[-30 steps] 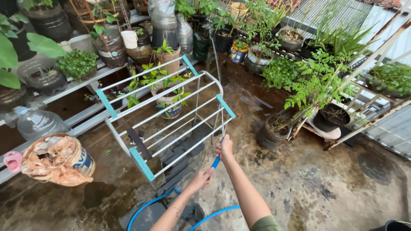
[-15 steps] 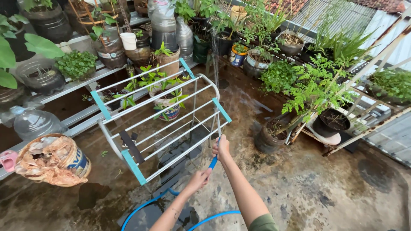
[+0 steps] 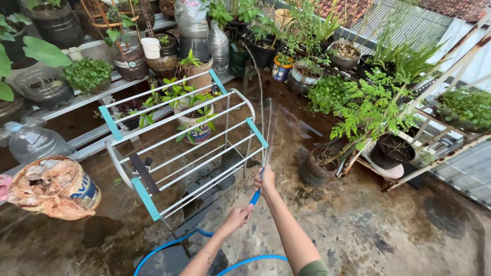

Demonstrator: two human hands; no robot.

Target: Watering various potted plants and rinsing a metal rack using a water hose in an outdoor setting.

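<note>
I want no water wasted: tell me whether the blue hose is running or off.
Running. Thin streams of water arc from the end of the blue hose, pinched in the right hand, toward the potted plants; the left hand grips it lower.

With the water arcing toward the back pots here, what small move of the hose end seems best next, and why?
Probably tilt the blue hose end slightly right. Both the right hand and left hand grip it, and the stream lands near the dark pot at the back, while the leafy plants to its right lie outside that arc.

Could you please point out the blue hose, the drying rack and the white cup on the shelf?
blue hose [image 3: 169, 245]: head view, curved stretch on the floor.
drying rack [image 3: 146, 199]: head view, near teal end bar.
white cup [image 3: 151, 47]: head view, its side wall.
</note>
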